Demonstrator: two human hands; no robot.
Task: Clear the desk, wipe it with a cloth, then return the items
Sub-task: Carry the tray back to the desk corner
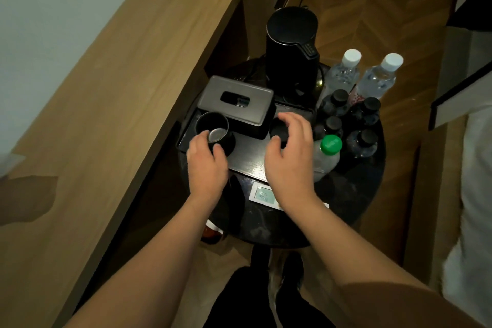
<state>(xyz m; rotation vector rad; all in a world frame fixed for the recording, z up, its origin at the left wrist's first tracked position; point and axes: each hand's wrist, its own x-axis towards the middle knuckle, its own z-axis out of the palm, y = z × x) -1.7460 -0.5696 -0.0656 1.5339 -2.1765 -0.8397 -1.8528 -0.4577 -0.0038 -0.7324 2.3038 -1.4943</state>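
Left grip (206, 160): the fingers curl round a black cup (213, 128) standing on its saucer at the left end of a dark tray (247, 157). Right grip (290, 152): the fingers arch, spread, over a second black cup (277, 129); whether they touch it cannot be told. Both cups sit on the tray, on a round dark side bench (346, 208) beside the long wooden desk (119, 88). Also counted on that bench: one grey tissue box (235, 100), one black kettle (291, 48), two clear white-capped bottles (343, 72), four dark black-capped bottles (362, 112), one green-capped bottle (326, 154) and one small white display (262, 194), its digits unreadable. No label can be read.
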